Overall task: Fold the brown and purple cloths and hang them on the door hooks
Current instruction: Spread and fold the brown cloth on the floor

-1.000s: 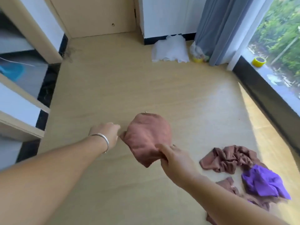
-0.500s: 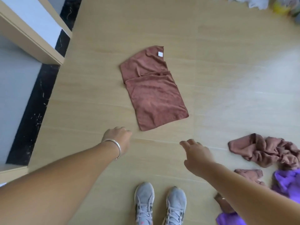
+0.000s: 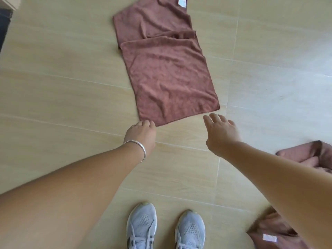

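One brown cloth [image 3: 167,69] lies on tan floor tiles [image 3: 62,87].

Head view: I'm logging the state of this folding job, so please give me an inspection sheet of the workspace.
Surface: pale wood-look tiled floor.
Job's things: flat brown microfibre cloth, partly folded, with a white tag; no purple cloth or hooks in view.
Clutter: crumpled brown cloths at the right edge and lower right corner.
Grippers: left hand at the cloth's near corner, grip unclear; right hand open, just short of the edge.
Cables: nothing seen.
Surroundings: grey mesh sneakers; silver bangle.
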Demonstrator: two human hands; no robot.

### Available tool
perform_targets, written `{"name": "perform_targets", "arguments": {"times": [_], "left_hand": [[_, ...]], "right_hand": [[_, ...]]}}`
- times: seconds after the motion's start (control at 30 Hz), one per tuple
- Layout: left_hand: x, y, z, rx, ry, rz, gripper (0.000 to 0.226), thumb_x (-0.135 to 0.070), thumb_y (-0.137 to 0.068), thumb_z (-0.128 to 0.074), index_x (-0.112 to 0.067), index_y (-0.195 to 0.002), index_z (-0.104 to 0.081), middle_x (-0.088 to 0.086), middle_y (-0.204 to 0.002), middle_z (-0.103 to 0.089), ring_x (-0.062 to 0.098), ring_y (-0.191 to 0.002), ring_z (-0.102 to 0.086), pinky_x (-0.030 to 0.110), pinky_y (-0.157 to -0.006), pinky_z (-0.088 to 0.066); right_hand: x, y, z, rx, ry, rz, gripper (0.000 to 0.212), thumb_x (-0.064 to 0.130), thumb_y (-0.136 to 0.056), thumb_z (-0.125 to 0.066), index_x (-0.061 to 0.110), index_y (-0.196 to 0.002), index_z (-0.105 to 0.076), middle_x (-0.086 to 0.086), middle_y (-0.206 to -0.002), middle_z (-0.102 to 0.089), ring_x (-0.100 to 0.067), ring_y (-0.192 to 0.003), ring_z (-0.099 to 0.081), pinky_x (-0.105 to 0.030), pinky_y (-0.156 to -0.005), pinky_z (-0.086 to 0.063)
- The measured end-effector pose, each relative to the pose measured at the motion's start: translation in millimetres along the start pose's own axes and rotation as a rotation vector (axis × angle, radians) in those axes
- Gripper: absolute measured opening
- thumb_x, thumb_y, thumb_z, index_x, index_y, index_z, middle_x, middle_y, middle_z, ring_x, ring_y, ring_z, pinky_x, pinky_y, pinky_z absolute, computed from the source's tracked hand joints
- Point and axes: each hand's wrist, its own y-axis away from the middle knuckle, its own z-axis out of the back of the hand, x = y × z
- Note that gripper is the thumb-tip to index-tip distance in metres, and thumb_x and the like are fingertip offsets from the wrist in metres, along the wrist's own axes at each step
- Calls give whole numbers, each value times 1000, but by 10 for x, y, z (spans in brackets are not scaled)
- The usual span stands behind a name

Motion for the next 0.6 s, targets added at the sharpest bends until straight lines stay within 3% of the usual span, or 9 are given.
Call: {"name": "perform_targets", "arguments": {"times": [0.17, 0.3, 0.4, 0.6], "left_hand": [[-38, -603, -528, -67, 25, -39, 58, -20, -89, -52, -10, -142, -29, 5, -131, -43, 23, -123, -42, 33, -95, -39], [25, -899, -805, -186, 11, -58, 49, -13, -77, -58, -17, -124, -42, 4, -116, -45, 26, -107, -45, 33, -70, -32], [87, -999, -894, -226, -37, -71, 47, 1, -75, -55, -16, -118, -43, 6, -110, -48, 28, -100, -48, 34, -64, -29], [200, -557, -912, -81, -14, -62, 36, 2, -82, -45, -14, -114, -43, 6, -112, -54, 28, -105, -53, 37, -72, -41]], "right_hand": [[-47, -655, -463, -27, 108, 33, 77, 16, -82, -60, 17, -148, -19, -6, -148, -29, -26, -134, -31, -39, -105, -34], [-209, -1135, -677, -95, 93, 47, 63, 3, -82, -55, 18, -139, -33, -11, -139, -37, -32, -132, -33, -43, -103, -37], [-290, -1240, -814, -120, 62, 52, 58, -3, -81, -55, 12, -134, -36, -14, -128, -40, -39, -114, -44, -47, -86, -49], [-112, -594, -952, -106, 101, 82, 33, 6, -85, -44, 16, -116, -51, -5, -110, -58, -29, -104, -51, -36, -81, -41]]}}
